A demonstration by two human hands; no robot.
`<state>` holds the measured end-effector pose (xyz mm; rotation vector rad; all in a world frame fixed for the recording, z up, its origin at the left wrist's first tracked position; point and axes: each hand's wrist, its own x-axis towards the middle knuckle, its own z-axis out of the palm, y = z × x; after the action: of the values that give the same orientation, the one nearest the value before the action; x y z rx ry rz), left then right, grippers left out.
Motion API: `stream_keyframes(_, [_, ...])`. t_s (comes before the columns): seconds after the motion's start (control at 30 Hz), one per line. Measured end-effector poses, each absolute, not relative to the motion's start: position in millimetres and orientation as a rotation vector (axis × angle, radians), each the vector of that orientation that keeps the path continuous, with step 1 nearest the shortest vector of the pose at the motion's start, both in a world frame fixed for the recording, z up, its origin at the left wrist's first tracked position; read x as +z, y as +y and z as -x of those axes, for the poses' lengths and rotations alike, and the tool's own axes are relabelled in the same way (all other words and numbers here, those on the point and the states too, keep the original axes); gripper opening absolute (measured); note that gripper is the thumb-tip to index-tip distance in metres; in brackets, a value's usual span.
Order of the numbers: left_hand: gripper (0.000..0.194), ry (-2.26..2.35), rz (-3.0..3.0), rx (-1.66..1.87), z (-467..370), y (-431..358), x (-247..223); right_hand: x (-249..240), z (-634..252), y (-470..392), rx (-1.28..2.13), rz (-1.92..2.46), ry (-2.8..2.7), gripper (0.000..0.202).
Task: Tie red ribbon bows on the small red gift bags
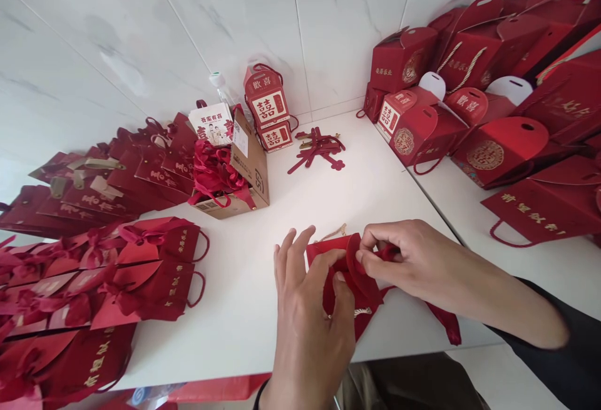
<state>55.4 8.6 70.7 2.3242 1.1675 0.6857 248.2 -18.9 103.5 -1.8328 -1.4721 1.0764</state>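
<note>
A small red box (369, 288) with cream twisted cord handles lies near the front edge of the white table. My left hand (315, 310) is at the box's left side, thumb and forefinger curved over its top, the other fingers spread. At the box's upper right, my right hand (404, 253) pinches a dark red ribbon beside the raised flap. The ribbon's loose end (446, 322) trails to the right, toward the table edge. My right fingers partly hide the pinched part.
Rows of ribboned red boxes (141, 272) fill the left. Behind them stand red bags (164, 166). A cardboard box (251, 166) holds red ribbons. Red straps (319, 150) lie at the back. More red boxes (498, 153) crowd the right, beyond a table seam.
</note>
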Motion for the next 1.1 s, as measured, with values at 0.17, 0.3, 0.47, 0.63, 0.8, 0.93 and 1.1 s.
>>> stream_keyframes(0.17, [0.028,1.171,-2.296,0.670,-57,10,67,103,-248,-18,1.168,1.793,-1.470,0.025])
stream_keyframes(0.3, [0.018,1.171,-2.165,0.716,-59,11,66,100,-248,-22,1.116,1.809,-1.504,0.029])
stream_keyframes(0.47, [0.012,1.098,-1.851,0.844,-60,10,72,93,-246,-25,0.727,1.582,-1.731,0.028])
stream_keyframes(0.63, [0.014,1.070,-1.539,0.989,-56,8,73,95,-237,-20,0.910,1.471,-1.727,0.022])
stream_keyframes(0.8, [0.032,1.302,-1.748,1.034,-56,-5,69,98,-234,-16,0.962,1.508,-1.638,0.023])
stream_keyframes(0.93, [0.034,1.436,-1.616,0.972,-58,-14,68,95,-234,-17,0.927,1.524,-1.735,0.025])
stream_keyframes(1.1, [0.026,1.396,-1.311,1.042,-57,-15,72,93,-229,-16,0.839,1.528,-1.890,0.024])
